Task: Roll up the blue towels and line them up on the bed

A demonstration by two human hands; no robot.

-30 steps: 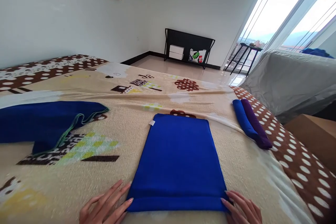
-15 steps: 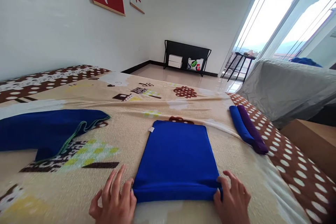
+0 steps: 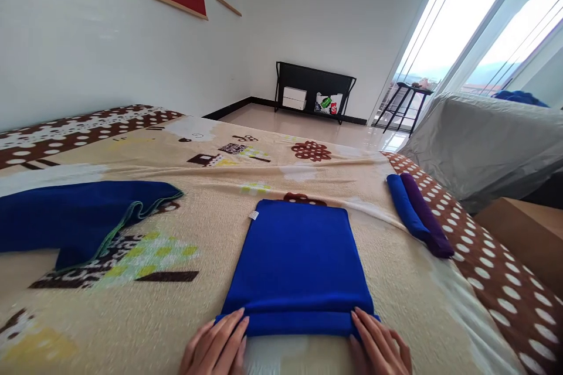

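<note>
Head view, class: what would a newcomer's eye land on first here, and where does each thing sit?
The bright blue towel lies folded flat mid-bed, its near edge rolled under the left hand and right hand. Two rolled towels, blue and purple, lie side by side at the bed's right edge, and a loose dark blue towel sprawls at left.

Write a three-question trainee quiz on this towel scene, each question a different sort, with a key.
1. True or false: both hands rest on the near rolled edge of the blue towel.
2. Which rolled towels lie at the right of the bed? A) blue and purple B) red and green C) two white
3. Fill in: the dark blue cloth at the left has a ____ hem.

Key: 1 true: left hand, right hand. 2 A: blue roll, purple roll. 3 green.
</note>
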